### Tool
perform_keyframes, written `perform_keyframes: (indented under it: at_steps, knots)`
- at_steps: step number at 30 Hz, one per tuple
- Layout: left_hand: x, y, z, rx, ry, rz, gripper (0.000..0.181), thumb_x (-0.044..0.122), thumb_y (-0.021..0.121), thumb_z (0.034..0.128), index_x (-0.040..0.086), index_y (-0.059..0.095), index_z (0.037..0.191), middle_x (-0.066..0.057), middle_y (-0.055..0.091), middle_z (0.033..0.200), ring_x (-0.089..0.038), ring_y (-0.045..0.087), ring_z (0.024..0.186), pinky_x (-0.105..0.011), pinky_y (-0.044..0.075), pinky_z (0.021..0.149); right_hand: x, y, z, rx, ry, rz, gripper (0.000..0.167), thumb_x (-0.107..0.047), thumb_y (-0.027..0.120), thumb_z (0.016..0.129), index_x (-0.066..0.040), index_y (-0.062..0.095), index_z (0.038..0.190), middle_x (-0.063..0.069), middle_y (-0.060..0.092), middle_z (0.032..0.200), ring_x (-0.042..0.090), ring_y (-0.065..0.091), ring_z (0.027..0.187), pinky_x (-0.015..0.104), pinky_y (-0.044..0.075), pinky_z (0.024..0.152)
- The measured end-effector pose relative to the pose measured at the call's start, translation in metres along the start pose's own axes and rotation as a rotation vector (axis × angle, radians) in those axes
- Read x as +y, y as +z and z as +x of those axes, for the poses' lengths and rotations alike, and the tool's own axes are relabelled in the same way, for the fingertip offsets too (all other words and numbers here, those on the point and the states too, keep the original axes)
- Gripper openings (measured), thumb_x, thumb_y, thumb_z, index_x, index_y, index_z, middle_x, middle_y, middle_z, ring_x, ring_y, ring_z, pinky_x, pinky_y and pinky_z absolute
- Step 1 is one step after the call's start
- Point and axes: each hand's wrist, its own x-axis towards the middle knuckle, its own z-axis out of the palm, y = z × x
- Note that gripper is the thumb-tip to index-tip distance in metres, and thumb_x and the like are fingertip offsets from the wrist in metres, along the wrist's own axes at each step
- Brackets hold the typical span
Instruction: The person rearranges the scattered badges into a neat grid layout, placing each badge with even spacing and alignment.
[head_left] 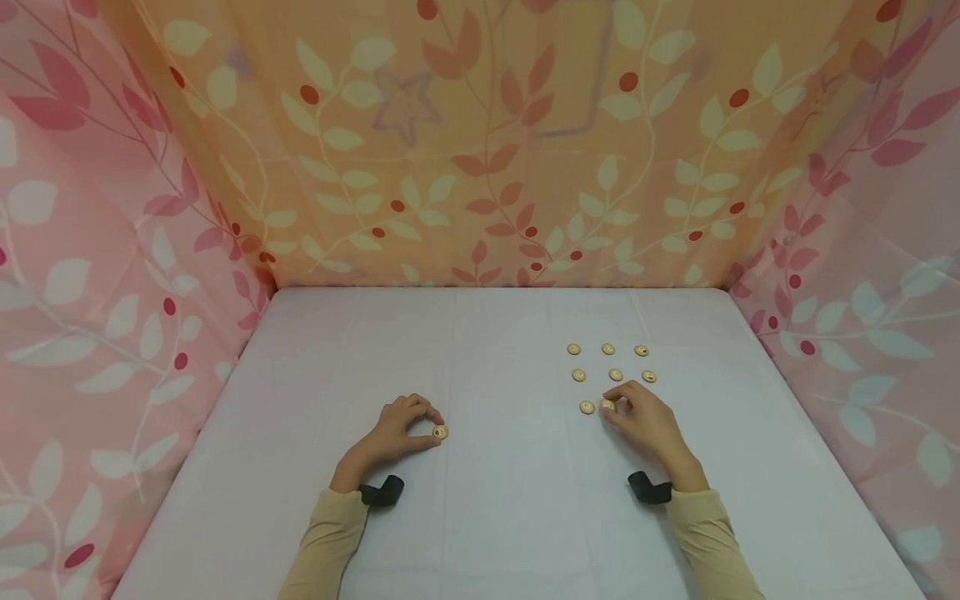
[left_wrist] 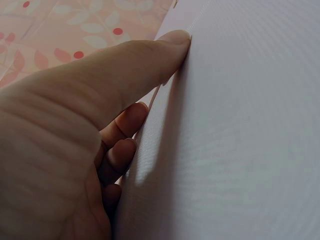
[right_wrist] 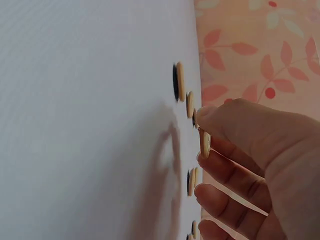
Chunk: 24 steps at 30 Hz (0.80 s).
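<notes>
Near the middle of the table, my left hand (head_left: 400, 429) holds a small round wooden disc (head_left: 440, 432) with a dark mark, between thumb and index finger. In the left wrist view the left hand (left_wrist: 75, 110) hides that disc. My right hand (head_left: 645, 423) pinches another wooden disc (head_left: 608, 405); the right wrist view shows this disc (right_wrist: 205, 144) held on edge between thumb and fingers, just off the cloth. Immediately left of it lies a wooden disc (head_left: 587, 407). Beyond the right hand several more lie in two rows, including a middle disc (head_left: 616, 375) and a back disc (head_left: 573, 349).
A white cloth covers the table (head_left: 510, 500). Patterned curtains enclose it, with an orange curtain (head_left: 487, 167) at the back and pink curtains at both sides. Each wrist wears a black camera mount, such as the left mount (head_left: 382, 492).
</notes>
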Motion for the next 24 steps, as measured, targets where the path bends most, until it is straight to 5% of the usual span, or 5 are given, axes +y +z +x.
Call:
perform_keyframes:
  at_steps: [13,24]
  knots:
    - [0.002,-0.001,0.000,-0.014,-0.014,-0.003,0.023,0.039,0.074,0.0760,0.034,0.063,0.096,0.016,0.052,0.104,-0.010,0.041,0.094,-0.038,0.025,0.083,0.020,-0.006,-0.007,-0.007,0.063,-0.019,0.017,-0.023,0.071,0.081,-0.014,0.067,0.095,-0.002,0.053,0.078,0.013,0.045,0.067,0.029,0.033,0.056]
    - [0.001,-0.001,0.000,-0.012,-0.014,-0.008,0.023,0.040,0.074,0.0762,0.035,0.062,0.096,0.017,0.051,0.104,-0.010,0.042,0.095,-0.039,0.026,0.084,0.041,-0.020,-0.015,0.021,0.098,-0.042,0.017,-0.025,0.068,0.083,-0.013,0.067,0.096,0.000,0.057,0.086,0.014,0.047,0.071,0.028,0.035,0.057]
